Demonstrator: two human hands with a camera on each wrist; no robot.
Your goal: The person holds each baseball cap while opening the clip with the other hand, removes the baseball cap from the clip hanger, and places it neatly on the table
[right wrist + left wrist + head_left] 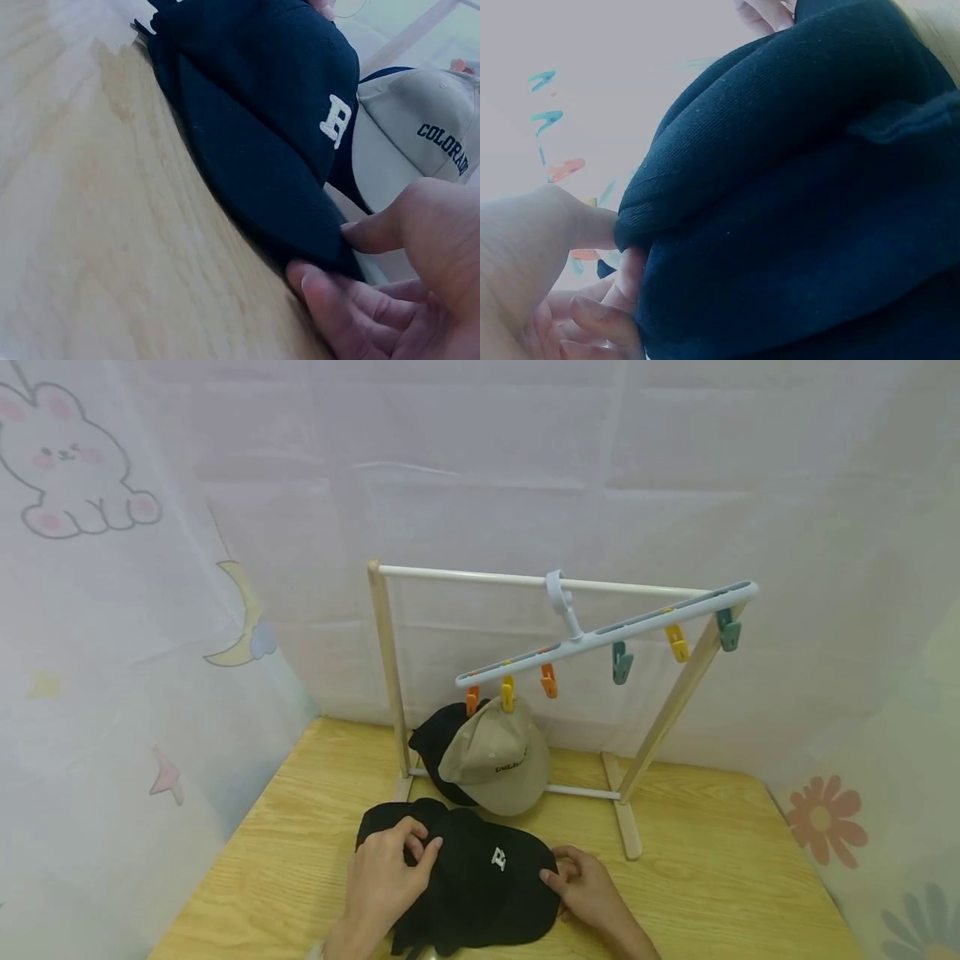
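A black baseball cap with a white raised letter lies on the table close to the person, its brim to the right. My left hand pinches a fold of the crown's cloth between thumb and fingers, as the left wrist view shows. On the right, my right hand holds the brim's edge, thumb above and fingers beneath. Just behind hangs a beige cap with dark lettering, below the lower left end of the clip hanger. Another black cap shows partly behind the beige one.
A rack with wooden side posts and a white top bar stands at the back of the table. The hanger slants from it, lower at the left, bearing several coloured clips. Printed cloth covers the walls behind.
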